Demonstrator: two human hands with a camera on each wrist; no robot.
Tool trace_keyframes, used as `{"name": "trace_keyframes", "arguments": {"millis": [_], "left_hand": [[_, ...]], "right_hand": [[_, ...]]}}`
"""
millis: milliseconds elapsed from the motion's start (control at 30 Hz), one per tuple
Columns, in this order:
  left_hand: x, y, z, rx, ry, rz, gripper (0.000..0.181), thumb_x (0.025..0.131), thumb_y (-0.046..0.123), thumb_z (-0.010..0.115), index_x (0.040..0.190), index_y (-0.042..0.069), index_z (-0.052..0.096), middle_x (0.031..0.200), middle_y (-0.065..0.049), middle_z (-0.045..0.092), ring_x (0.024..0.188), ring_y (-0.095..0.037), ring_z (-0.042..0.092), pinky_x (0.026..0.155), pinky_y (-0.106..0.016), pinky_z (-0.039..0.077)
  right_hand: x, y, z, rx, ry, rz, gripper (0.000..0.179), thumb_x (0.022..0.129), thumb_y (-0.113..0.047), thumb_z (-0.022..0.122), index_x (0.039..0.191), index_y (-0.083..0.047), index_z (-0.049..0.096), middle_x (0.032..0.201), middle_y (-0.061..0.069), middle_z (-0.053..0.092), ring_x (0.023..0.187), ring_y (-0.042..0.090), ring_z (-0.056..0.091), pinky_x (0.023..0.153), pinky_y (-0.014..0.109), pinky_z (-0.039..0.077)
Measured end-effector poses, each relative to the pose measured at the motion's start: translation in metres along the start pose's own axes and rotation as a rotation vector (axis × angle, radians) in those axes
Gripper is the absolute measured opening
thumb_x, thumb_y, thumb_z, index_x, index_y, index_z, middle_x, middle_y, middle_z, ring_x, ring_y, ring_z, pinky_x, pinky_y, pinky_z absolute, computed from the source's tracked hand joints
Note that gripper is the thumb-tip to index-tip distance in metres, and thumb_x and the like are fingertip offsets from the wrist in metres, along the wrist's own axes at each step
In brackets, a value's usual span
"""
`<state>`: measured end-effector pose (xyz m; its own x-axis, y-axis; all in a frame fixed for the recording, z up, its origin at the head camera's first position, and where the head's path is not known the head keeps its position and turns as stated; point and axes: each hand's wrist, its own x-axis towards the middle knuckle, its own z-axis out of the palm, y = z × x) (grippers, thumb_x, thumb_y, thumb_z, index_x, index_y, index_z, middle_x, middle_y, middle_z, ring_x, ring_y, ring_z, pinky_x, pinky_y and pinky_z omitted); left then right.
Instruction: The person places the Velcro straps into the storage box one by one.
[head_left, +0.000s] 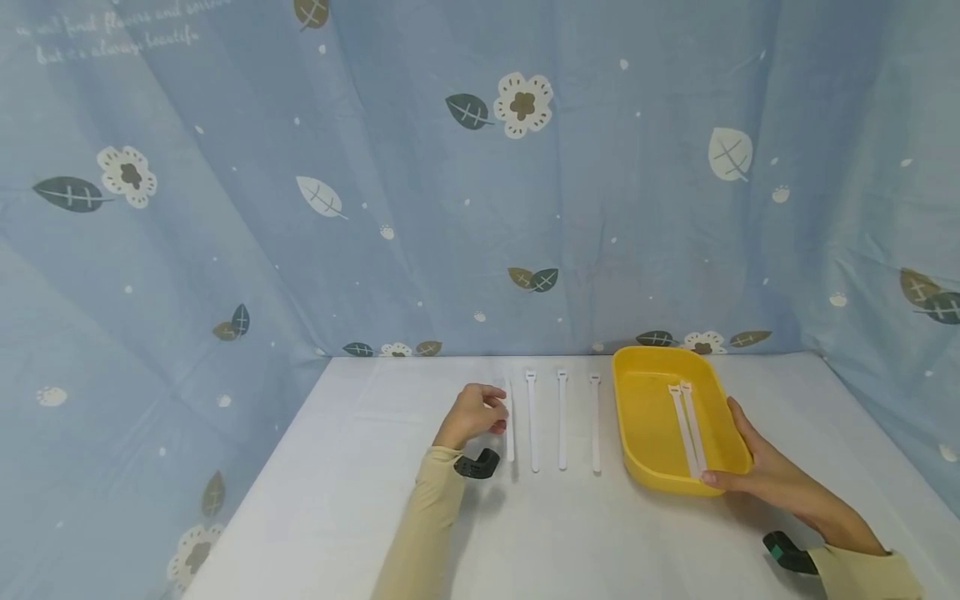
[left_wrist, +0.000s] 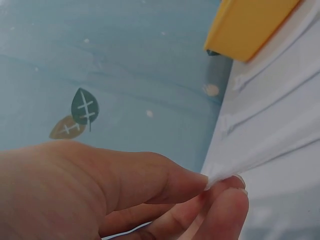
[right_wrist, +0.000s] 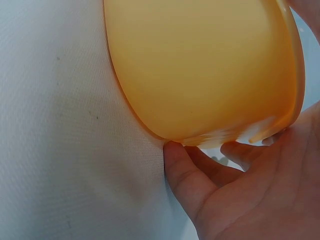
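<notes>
My left hand [head_left: 476,412] pinches a white cable tie [head_left: 511,437] between thumb and fingertips, at the left end of a row. In the left wrist view, the pinched end of that cable tie [left_wrist: 225,176] shows at the fingertips. Three more white cable ties lie roughly parallel to its right, the nearest cable tie [head_left: 533,425] close beside it. My right hand [head_left: 772,471] grips the yellow tray [head_left: 645,425] at its near right corner, thumb at the front rim and fingers along the side. Inside the tray lie two white cable ties [head_left: 684,429] side by side.
A white cloth covers the table [head_left: 360,467]. Behind it hangs a blue curtain [head_left: 420,275] printed with leaves and flowers, meeting the table's far edge just past the tray. Black devices are strapped at both wrists.
</notes>
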<state>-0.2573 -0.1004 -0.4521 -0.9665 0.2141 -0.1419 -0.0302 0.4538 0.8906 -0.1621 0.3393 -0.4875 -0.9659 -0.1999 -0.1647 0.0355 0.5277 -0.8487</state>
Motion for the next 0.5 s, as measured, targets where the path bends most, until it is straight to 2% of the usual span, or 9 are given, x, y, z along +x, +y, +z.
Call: {"name": "trace_keyframes", "arguments": {"millis": [500], "left_hand": [[-0.0048,0.0098,0.0007,-0.028,-0.022,0.032,0.038,0.096,0.000,0.063,0.133,-0.010,0.062,0.105,-0.018,0.071,0.069,-0.010,0.068,0.068,-0.025,0.064]], "right_hand": [[-0.0003,-0.0005,-0.0005,0.016,-0.008,0.007,0.128,0.090,-0.031,0.075,0.159,-0.016,-0.031,0.167,0.033,-0.021,0.149,0.066,-0.001,0.106,0.090,0.010]]}}
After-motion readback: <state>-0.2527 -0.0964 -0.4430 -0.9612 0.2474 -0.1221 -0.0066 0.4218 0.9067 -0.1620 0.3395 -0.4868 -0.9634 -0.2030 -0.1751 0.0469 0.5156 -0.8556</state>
